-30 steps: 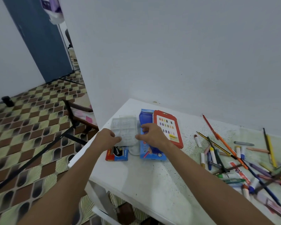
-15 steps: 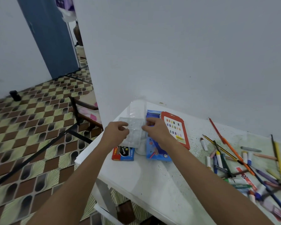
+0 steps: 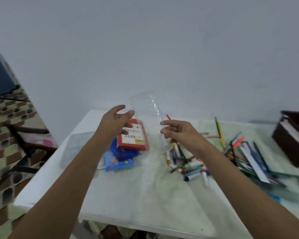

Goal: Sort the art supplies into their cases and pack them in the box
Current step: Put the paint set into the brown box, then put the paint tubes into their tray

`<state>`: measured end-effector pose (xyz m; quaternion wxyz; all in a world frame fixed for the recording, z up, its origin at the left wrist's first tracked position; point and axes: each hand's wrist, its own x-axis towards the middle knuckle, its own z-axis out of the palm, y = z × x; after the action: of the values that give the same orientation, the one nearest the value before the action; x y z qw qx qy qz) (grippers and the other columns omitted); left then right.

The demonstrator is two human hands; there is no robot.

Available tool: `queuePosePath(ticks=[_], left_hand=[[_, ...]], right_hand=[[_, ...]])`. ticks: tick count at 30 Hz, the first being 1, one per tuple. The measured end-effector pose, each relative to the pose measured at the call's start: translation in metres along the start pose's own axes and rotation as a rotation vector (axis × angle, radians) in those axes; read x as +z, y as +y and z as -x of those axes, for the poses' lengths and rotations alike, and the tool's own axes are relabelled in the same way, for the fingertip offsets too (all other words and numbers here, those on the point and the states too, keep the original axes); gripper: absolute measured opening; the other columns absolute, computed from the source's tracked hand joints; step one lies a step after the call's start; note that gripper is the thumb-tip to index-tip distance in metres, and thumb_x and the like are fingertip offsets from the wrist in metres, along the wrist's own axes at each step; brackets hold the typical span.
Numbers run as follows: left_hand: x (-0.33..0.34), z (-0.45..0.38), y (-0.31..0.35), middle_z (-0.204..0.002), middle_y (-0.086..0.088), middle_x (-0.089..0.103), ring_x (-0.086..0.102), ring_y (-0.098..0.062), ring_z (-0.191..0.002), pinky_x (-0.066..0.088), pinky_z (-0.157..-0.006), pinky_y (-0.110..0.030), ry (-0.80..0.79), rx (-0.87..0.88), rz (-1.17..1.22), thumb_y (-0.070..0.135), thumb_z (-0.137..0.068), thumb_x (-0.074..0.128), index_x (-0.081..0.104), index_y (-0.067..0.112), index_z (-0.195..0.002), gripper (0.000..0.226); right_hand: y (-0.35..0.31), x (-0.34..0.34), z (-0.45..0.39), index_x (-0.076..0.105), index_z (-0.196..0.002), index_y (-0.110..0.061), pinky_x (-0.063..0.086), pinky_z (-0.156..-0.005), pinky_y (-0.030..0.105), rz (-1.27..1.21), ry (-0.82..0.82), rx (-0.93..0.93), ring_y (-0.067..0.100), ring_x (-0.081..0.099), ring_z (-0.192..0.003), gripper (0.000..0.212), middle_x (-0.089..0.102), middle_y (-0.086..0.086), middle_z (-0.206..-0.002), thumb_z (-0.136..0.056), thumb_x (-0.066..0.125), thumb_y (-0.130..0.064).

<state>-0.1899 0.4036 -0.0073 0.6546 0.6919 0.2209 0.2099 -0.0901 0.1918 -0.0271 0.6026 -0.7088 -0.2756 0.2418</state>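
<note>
White table (image 3: 145, 195), frame centre: your right hand (image 3: 183, 133) pinched the clear plastic case (image 3: 148, 114) aloft; your left hand (image 3: 115, 122) hovered open-fingered beside it. Steadying both edges looked wise.

Dim flat light, motion blur, edges warped

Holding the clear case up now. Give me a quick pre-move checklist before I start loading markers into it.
1. Clear plastic case held: ok, the right hand pinches its edge.
2. Left hand free: ok, fingers open beside the case, gripping nothing.
3. Case open and empty: cannot tell, transparent and blurred.
4. Markers in reach: ok, loose pile just below the right hand.
5. Dark box ready: cannot tell, cut off at the table's far right.
6. Table set-down space: ok, bare patch in front.
</note>
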Motion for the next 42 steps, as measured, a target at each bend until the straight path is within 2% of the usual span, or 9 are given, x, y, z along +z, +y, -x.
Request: queuePosePath(ticks=[8,12,16,24,27,30,34,38,42], left_hand=[[0.116,0.028,-0.015,-0.121,0.002,0.047,0.065,-0.017,-0.085,0.056,-0.068,-0.03,-0.199,0.16,-0.415,0.051,-0.078,0.072,0.032,0.037,-0.142,0.076],[0.165,0.084,-0.045,-0.123,0.011,0.044,0.061,-0.006,-0.088,0.051,-0.065,-0.018,-0.567,0.25,-0.387,0.055,-0.056,0.086,0.034,0.041,-0.139,0.099],[0.191,0.103,-0.062,-0.118,0.01,0.06,0.065,-0.013,-0.1,0.058,-0.076,-0.028,-0.54,0.317,-0.291,0.027,-0.077,0.076,0.057,0.028,-0.127,0.053],[0.179,0.088,-0.038,-0.085,0.003,0.075,0.073,-0.022,-0.078,0.06,-0.067,-0.038,-0.359,0.023,-0.099,0.007,-0.089,0.065,0.061,0.02,-0.113,0.027],[0.165,0.085,-0.04,-0.094,-0.013,0.074,0.07,-0.035,-0.082,0.057,-0.074,-0.05,-0.401,-0.09,-0.025,0.006,-0.09,0.063,0.063,0.013,-0.111,0.022],[0.156,0.09,-0.046,-0.096,-0.016,0.073,0.068,-0.03,-0.076,0.057,-0.062,-0.036,-0.444,-0.154,-0.043,0.006,-0.09,0.062,0.065,0.01,-0.111,0.022],[0.15,0.107,-0.071,-0.091,-0.018,0.072,0.069,-0.029,-0.071,0.058,-0.062,-0.036,-0.428,-0.214,-0.141,0.011,-0.09,0.065,0.064,0.009,-0.115,0.025],[0.142,0.134,-0.095,-0.105,-0.007,0.068,0.071,-0.023,-0.075,0.059,-0.069,-0.034,-0.399,-0.221,-0.273,0.02,-0.08,0.077,0.061,0.019,-0.119,0.042],[0.134,0.148,-0.107,-0.121,0.014,0.052,0.065,-0.007,-0.083,0.054,-0.075,-0.023,-0.507,-0.158,-0.629,0.036,-0.059,0.09,0.048,0.036,-0.133,0.085]], right_hand=[[0.019,-0.085,0.084,0.067,-0.106,-0.008,0.047,-0.058,0.022,0.069,0.219,0.103,0.006,0.056,-0.058,0.024,0.06,0.001,-0.074,-0.084,0.069,0.0],[0.028,-0.093,0.108,0.059,-0.105,-0.007,0.055,-0.057,0.027,-0.265,0.395,0.176,0.016,0.063,-0.059,0.025,0.064,0.009,-0.073,-0.083,0.071,-0.004],[0.028,-0.106,0.121,0.059,-0.108,-0.002,0.059,-0.081,0.037,-0.535,0.351,0.217,0.024,0.069,-0.078,0.023,0.069,0.012,-0.087,-0.088,0.066,-0.01],[0.048,-0.147,0.141,0.064,-0.114,-0.023,0.043,-0.084,0.016,0.46,0.718,-0.004,0.009,0.052,-0.098,0.043,0.057,0.0,-0.113,-0.074,0.081,-0.029],[0.059,-0.163,0.149,0.045,-0.135,-0.037,0.037,-0.096,0.026,0.472,0.574,0.023,0.013,0.041,-0.121,0.084,0.04,-0.004,-0.133,-0.063,0.087,-0.04],[0.071,-0.169,0.157,0.033,-0.14,-0.051,0.048,-0.097,0.034,0.246,0.295,0.064,0.012,0.052,-0.119,0.112,0.043,-0.013,-0.139,-0.046,0.093,-0.047],[0.096,-0.163,0.174,0.05,-0.131,-0.044,0.05,-0.097,0.028,0.364,0.088,0.128,-0.003,0.053,-0.115,0.098,0.052,-0.019,-0.133,-0.044,0.094,-0.044],[0.119,-0.153,0.191,0.052,-0.134,-0.031,0.045,-0.063,0.011,0.484,0.07,0.203,0.0,0.055,-0.071,0.094,0.06,-0.009,-0.101,-0.05,0.093,-0.042],[0.132,-0.145,0.197,0.046,-0.137,-0.035,0.043,-0.067,0.009,0.591,0.067,0.195,0.001,0.055,-0.081,0.096,0.049,-0.012,-0.123,-0.053,0.091,-0.045]])
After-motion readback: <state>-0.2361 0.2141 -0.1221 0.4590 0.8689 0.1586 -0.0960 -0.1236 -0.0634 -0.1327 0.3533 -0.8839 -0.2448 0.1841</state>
